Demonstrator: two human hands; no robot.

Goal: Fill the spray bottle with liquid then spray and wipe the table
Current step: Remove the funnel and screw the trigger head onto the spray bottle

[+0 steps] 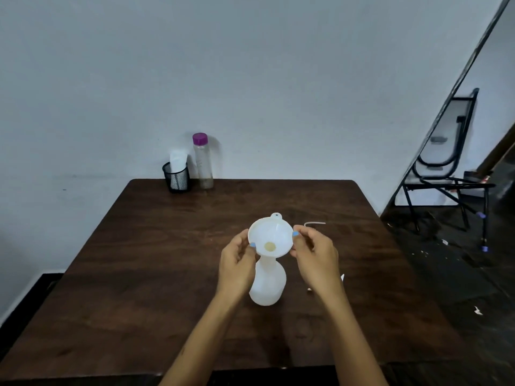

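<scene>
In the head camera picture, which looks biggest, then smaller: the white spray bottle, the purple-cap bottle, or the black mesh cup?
1. White spray bottle, though it's nearest the camera.
2. Purple-cap bottle.
3. Black mesh cup.

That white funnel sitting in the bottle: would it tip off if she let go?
Probably wobbly: the funnel is wide-topped and only its spout sits in the spray bottle neck. It looks like thin, light plastic, so a nudge could tilt it. Both hands, left hand and right hand, pinch its rim.

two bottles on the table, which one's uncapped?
The white spray bottle near the middle, with a funnel in its neck. The clear bottle at the far edge by the wall has its purple cap on.
</scene>
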